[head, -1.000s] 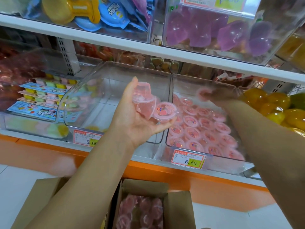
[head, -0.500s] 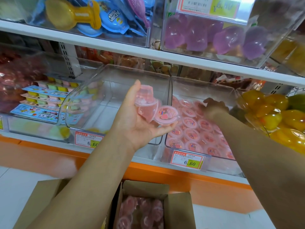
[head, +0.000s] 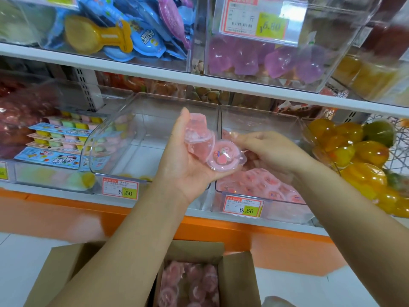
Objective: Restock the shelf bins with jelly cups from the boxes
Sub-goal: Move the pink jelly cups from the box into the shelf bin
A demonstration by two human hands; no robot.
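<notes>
Here, left hand (head: pixel 183 171) cradles round translucent jelly cups (head: pixel 221 157).

Glossy, translucent pink plastic jelly cups (head: pixel 222 155), sealed with shiny printed film lids, are seen against clear, smooth hard-plastic shelf bins (head: pixel 265 122). Below is a matt brown cardboard box (head: pixel 239 278). Paper price labels (head: pixel 243 208) sit behind glossy clear plastic.
</notes>
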